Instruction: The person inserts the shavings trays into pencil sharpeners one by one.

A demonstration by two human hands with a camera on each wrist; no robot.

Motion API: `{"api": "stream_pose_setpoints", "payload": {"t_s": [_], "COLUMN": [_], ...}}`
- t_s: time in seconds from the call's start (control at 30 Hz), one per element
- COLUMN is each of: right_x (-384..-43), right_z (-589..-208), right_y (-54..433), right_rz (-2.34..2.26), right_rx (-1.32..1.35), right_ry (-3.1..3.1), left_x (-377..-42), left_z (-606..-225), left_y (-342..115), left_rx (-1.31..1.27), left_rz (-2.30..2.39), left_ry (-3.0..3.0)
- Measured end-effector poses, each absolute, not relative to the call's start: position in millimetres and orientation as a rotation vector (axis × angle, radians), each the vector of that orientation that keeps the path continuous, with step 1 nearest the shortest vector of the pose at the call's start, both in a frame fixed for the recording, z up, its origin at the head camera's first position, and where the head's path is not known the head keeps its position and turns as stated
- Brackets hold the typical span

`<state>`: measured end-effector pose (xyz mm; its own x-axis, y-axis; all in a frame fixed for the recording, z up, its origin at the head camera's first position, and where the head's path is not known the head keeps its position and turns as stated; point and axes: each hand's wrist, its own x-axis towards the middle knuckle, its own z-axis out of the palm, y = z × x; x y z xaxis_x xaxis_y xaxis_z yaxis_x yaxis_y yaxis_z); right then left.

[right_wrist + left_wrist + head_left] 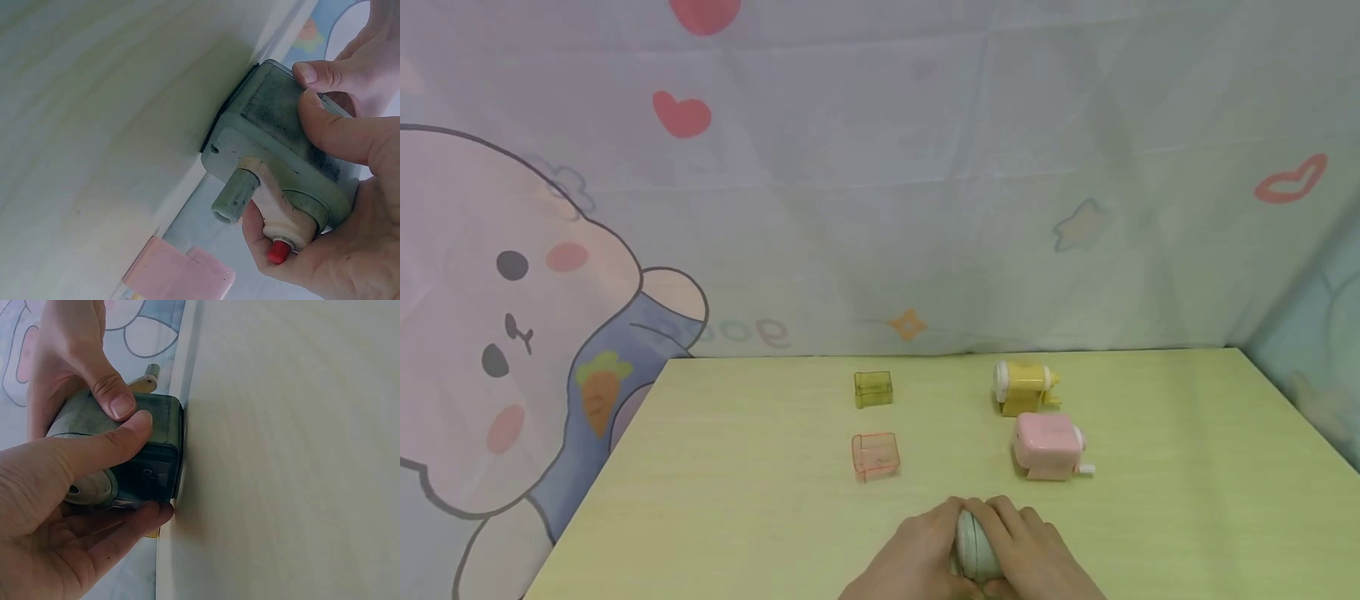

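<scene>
Both hands hold a green hand-crank pencil sharpener (975,546) at the front middle of the table. My left hand (917,546) grips its left side, thumb on the green body in the left wrist view. From the right, my right hand (1037,546) curls round it, and the two thumbs lie close together. The sharpener's base is against the tabletop. In the right wrist view its crank (269,203) has a green knob and a red tip. A dark front section (147,478) shows below the left thumb; whether a drawer is in it, I cannot tell.
Beyond the right hand stand a pink pencil sharpener (1048,446) and a yellow one (1024,387). To their left lie two see-through drawers, one pink-orange (876,454) and one olive-yellow (874,388). A printed cloth (880,208) hangs behind the table.
</scene>
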<state>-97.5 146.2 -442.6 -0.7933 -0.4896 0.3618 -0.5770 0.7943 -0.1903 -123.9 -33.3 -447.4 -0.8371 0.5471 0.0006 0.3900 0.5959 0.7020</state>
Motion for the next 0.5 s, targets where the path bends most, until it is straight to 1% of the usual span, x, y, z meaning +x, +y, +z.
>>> {"api": "stream_pose_setpoints", "payload": {"t_s": [0.37, 0.5], "right_x": [-100.7, -97.3], "right_z": [-445.3, -444.6], "right_y": [151.0, 150.7], "right_rz": [0.426, 0.402], "right_rx": [0.884, 0.837], "right_ry": [-2.632, -2.638], "left_x": [-126.1, -125.6], "left_z": [-450.2, -451.9], "left_y": [-34.1, -35.1], "left_rx": [0.784, 0.843], "left_rz": [1.006, 0.995], "left_ry": [2.62, 2.625]}}
